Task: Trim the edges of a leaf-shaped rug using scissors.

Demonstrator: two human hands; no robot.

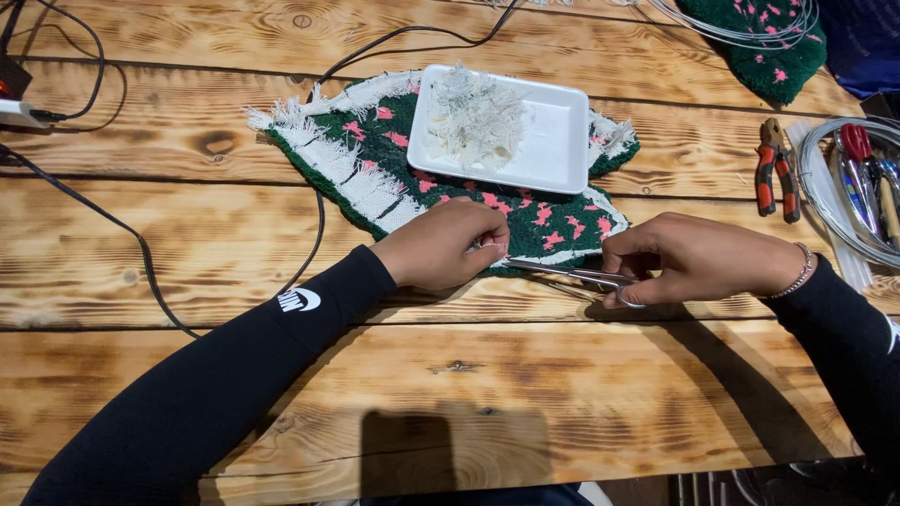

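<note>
A green tufted rug piece (562, 225) with pink spots and a white fringed backing lies on the wooden table (450, 394). My left hand (441, 245) pinches its near edge. My right hand (689, 258) grips metal scissors (572, 274), whose blades point left and meet the rug edge right by my left fingers. On the rug's far part rests a white rectangular tray (553, 131) with a heap of pale thread trimmings (473, 117).
Red-handled pliers (776, 169) lie at the right beside a coil of clear tubing (825, 197) with tools inside it. Another green and pink rug piece (759, 42) sits at the top right. Black cables (122, 230) run across the left side.
</note>
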